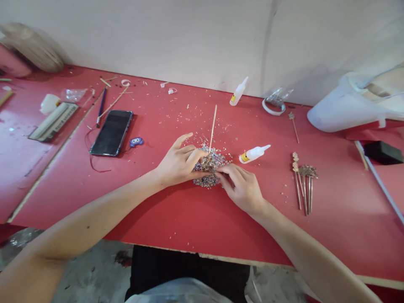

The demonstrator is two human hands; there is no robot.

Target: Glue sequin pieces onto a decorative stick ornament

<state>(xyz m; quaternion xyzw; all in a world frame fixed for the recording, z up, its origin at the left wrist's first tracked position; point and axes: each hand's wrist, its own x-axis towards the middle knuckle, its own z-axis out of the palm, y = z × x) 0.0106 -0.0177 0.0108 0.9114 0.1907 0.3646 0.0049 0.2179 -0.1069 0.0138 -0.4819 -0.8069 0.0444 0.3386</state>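
Observation:
A gold hairpin (213,126) lies with its stick pointing away from me and its ornate head over a pile of small glittering stones (206,182). My left hand (180,164) is closed about the hairpin's head, thumb and a finger on either side of it, with the index finger lifted. From the other side, my right hand (241,185) pinches at the edge of the same head; its fingertips hide whatever is between them. A white glue bottle (254,154) with a yellow label lies just beyond my right hand.
Several finished-looking hairpins (304,179) lie at the right, near a white bucket (341,103). Another glue bottle (239,91) and a tape ring (274,110) are by the wall. Leftward are a phone (111,133), a blue pen (101,107) and a knife box (54,122).

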